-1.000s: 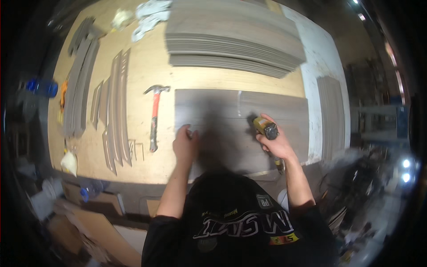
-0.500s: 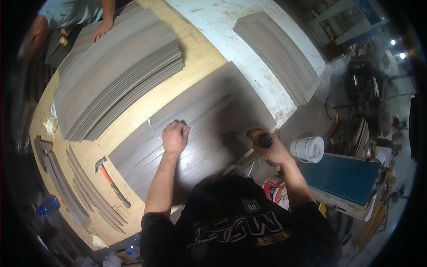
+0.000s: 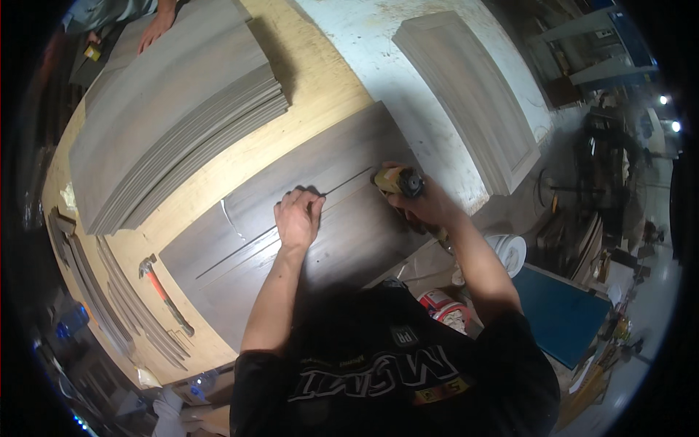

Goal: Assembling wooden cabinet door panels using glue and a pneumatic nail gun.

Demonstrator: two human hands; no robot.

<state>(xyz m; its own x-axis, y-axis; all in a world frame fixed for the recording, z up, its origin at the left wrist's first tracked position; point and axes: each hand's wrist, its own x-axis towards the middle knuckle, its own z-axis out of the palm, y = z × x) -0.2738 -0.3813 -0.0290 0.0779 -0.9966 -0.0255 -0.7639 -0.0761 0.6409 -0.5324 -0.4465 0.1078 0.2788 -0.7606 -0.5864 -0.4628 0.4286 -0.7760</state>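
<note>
A dark grey-brown wooden panel (image 3: 349,142) lies in front of me, with a long thin dark line (image 3: 240,251) across it; whether that is a strip or a groove I cannot tell. My left hand (image 3: 297,218) rests on the panel with its fingers curled together at this line. What is between the fingertips, if anything, is hidden. My right hand (image 3: 429,207) grips a yellow-and-black power tool (image 3: 397,180) over the panel's right part, near the line's right end. Its working tip is hidden. A curled white strip (image 3: 231,220) lies left of my left hand.
A stack of grey panels (image 3: 182,102) stands far left, where another person's hand (image 3: 156,30) rests. More panels (image 3: 473,95) lie far right. A hammer (image 3: 166,295) and narrow strips (image 3: 135,313) lie on the left. A white bucket (image 3: 510,253) stands beside a blue board (image 3: 561,313).
My right hand has brought the power tool from the panel's right edge up and left over the panel. My left hand has shifted slightly right along the line. The view has shifted a little.
</note>
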